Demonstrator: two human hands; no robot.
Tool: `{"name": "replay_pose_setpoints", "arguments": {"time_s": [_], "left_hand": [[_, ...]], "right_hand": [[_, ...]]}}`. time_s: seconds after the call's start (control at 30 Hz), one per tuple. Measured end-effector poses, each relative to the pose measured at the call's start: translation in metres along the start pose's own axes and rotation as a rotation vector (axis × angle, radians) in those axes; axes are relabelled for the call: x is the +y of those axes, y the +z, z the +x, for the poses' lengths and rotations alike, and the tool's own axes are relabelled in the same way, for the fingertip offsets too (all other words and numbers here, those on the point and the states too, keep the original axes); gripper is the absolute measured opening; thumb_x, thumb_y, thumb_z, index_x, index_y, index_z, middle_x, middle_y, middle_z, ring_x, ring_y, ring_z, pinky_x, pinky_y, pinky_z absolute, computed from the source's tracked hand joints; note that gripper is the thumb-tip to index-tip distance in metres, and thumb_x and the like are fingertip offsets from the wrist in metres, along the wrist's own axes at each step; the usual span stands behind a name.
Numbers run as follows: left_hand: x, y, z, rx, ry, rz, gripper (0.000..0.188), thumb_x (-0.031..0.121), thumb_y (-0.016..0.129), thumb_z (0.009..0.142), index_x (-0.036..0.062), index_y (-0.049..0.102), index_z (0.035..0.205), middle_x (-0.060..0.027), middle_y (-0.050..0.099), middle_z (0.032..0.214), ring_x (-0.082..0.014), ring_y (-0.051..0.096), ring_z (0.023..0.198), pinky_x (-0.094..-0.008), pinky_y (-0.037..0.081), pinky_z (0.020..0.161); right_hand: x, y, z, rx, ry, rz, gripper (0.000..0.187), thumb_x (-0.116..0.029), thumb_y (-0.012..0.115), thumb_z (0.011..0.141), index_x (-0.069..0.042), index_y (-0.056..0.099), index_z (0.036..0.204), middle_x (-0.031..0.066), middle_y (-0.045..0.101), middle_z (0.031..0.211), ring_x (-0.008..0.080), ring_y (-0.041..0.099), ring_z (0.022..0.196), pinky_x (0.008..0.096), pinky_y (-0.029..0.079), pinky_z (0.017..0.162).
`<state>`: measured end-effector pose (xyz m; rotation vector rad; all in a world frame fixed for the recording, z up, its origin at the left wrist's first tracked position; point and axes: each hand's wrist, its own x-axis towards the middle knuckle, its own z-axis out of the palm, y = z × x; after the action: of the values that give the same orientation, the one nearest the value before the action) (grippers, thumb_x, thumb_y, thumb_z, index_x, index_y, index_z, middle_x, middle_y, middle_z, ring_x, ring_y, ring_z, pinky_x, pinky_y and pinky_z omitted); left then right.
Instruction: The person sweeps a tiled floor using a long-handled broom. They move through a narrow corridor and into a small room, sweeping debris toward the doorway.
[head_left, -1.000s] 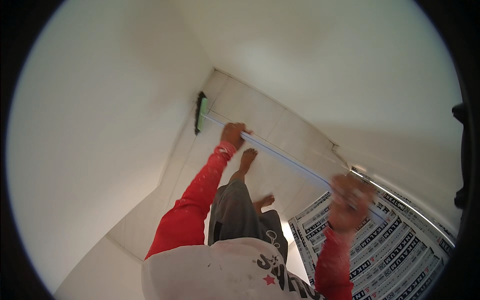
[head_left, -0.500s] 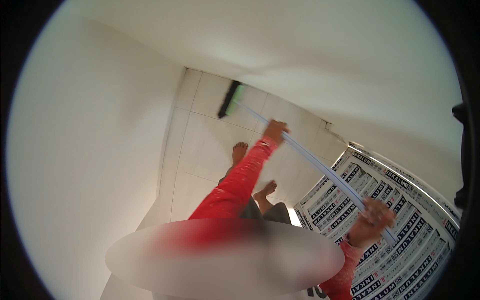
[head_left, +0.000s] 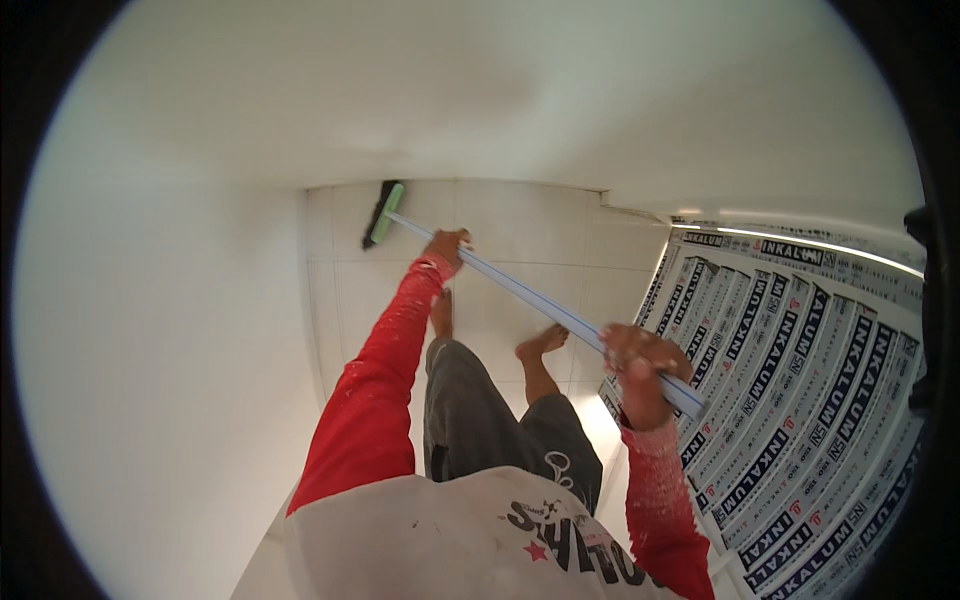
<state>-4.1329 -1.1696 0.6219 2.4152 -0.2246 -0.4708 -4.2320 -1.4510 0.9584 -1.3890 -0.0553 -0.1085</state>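
Note:
Both my hands grip the long pale handle (head_left: 530, 298) of a broom, which has blue stripes along it. My left hand (head_left: 447, 248) is wrapped round it lower down, toward the broom head. Near the handle's top end, my right hand (head_left: 645, 368) is closed round it. The green broom head (head_left: 386, 214) with black bristles is on the tiled floor at the far left, one end close to the far wall. The handle slants from there down to the right. Red sleeves with whitish specks cover both my arms.
White walls (head_left: 150, 350) meet at a corner left of the broom. Pale floor tiles (head_left: 510, 270) lie ahead of my bare feet (head_left: 542, 342). At the right, a slatted door or shutter-like panel (head_left: 800, 420) carries printed protective film, with a bright strip along its edge.
The view has turned, so the corner and far wall appear differently. The broom head now shows farther left in the picture. Both hands have shifted left with the handle and still grip it.

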Motion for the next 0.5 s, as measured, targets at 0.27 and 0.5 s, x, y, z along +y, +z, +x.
{"name": "replay_pose_setpoints", "arguments": {"time_s": [0.27,0.5], "left_hand": [[0.279,0.161,0.044,-0.491,0.355,-0.169,0.042,0.006,0.064,0.074,0.0171,0.062,0.114,-0.0148,0.065,0.107,-0.0345,0.058,0.109,-0.0437,0.046,0.094],[0.291,0.112,0.020,-0.506,0.398,-0.027,0.040,0.013,0.064,0.080,0.0188,0.060,0.120,-0.0141,0.067,0.094,-0.0353,0.061,0.101,-0.0461,0.048,0.089]], "right_hand": [[-0.133,-0.170,-0.093,0.351,-0.108,-0.199,0.024,-0.018,0.050,0.096,-0.016,0.040,0.075,-0.0032,0.031,0.053,0.0114,0.041,0.053,0.0367,0.044,0.077],[-0.143,-0.167,-0.097,0.722,-0.134,-0.306,0.024,-0.021,0.048,0.098,-0.015,0.039,0.076,-0.0028,0.035,0.053,0.0122,0.043,0.053,0.0372,0.044,0.074]]}}
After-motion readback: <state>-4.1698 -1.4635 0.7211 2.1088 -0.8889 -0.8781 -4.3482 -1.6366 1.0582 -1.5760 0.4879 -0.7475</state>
